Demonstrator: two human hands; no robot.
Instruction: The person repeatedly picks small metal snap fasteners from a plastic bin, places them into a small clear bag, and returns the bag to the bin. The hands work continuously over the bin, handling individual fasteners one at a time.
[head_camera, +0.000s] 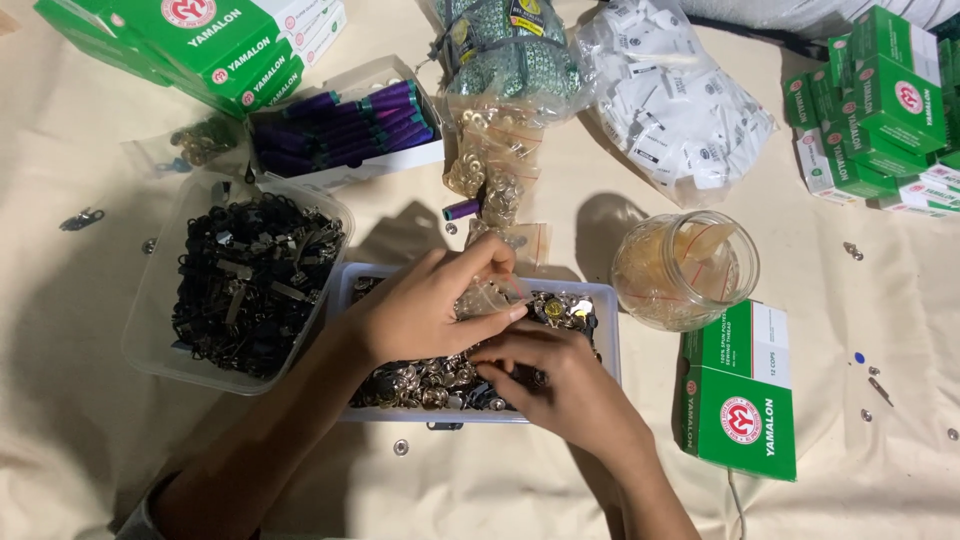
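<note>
Left hand (420, 315) pinched a small clear bag (487, 297) above the tray (606, 330); right hand (560, 385), fingers curled, picked among snaps (420, 385) there. The bag looked light, limp, slippery, best gripped at its mouth.

Green boxes (740, 400) (white-ended) around table

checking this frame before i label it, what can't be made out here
- Head view: the left hand pinches a small clear bag; its contents are too small to tell.
- The right hand covers part of the white tray of metal fasteners; what its fingertips grip is hidden.
- Green boxes at the right are cut by the frame edge.
- Pieces in the clear tub are too dark and tangled to identify.
</note>
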